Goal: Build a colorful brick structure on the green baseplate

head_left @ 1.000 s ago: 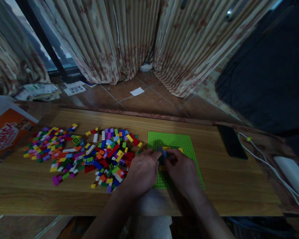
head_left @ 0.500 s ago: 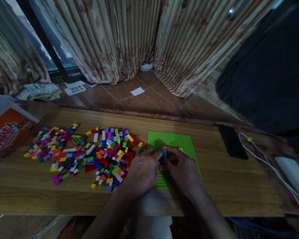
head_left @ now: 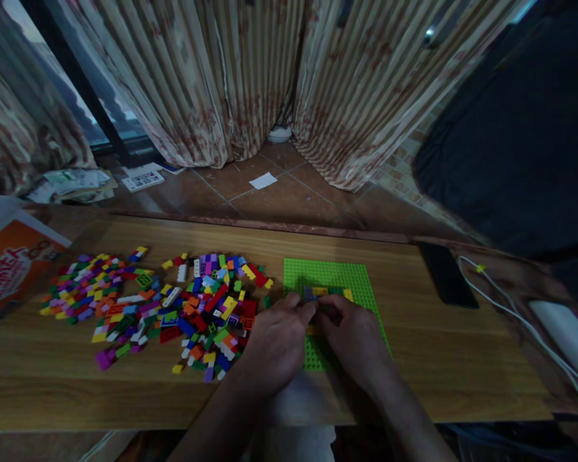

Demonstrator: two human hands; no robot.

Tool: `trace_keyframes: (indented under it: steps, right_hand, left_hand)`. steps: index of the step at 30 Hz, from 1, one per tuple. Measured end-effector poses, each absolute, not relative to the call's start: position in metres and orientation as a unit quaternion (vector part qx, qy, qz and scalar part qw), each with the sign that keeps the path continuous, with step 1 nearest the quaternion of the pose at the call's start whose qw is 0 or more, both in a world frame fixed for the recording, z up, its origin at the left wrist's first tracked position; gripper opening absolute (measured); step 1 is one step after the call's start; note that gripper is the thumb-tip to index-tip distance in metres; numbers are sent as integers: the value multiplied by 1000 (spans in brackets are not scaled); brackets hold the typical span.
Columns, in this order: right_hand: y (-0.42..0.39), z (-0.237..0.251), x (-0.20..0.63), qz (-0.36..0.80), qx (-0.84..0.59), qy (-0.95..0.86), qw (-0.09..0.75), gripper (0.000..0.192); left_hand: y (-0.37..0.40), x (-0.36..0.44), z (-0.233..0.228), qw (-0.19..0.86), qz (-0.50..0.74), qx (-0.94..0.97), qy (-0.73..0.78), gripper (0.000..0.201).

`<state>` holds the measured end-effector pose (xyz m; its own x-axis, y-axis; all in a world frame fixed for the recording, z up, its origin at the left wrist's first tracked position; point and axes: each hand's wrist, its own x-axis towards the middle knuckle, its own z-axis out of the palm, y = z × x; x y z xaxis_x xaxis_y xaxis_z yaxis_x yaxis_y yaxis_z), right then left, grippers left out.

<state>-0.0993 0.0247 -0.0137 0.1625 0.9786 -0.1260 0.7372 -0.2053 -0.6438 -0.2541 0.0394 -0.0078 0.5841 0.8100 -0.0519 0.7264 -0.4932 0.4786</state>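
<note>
Left hand [head_left: 280,337]: fingers bent, held against the assembled bricks; whether a piece is gripped cannot be told.
Right hand [head_left: 359,330]: thumb and fingers curled nearly together beside the left fingertips; any piece held is hidden.
Assembled bricks [head_left: 320,291]: set on the green baseplate [head_left: 325,270], partly covered by both hands.
Loose bricks [head_left: 215,299]: spread across the bench [head_left: 443,366], left of the baseplate.

Lower centre: left hand [head_left: 279,340] and right hand [head_left: 359,330] close together at built bricks [head_left: 336,291] on green baseplate [head_left: 327,268]; grip hidden. Loose multicolour bricks [head_left: 205,314] left to centre, wooden table [head_left: 438,372]. Black phone [head_left: 447,276] right, white cable [head_left: 503,292] beside. Striped curtains [head_left: 250,77] up top.
</note>
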Motion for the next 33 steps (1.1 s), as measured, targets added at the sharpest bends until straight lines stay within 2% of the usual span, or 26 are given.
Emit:
trace_keyframes:
  steps: [8, 17, 23, 33]
  right_hand:
    - [24, -13, -88, 240, -732, -598, 223, 18]
    - [30, -10, -88, 284, -740, -585, 175, 11]
    - [32, -11, -89, 251, -741, -603, 153, 10]
    - [28, -17, -86, 241, -723, -626, 163, 15]
  left_hand:
    - [40, -257, -5, 232, 76, 862, 445, 53]
    - [41, -255, -1, 227, 51, 864, 445, 53]
    - [40, -252, -2, 220, 48, 863, 452, 47]
    - [36, -249, 7, 227, 34, 856, 463, 40]
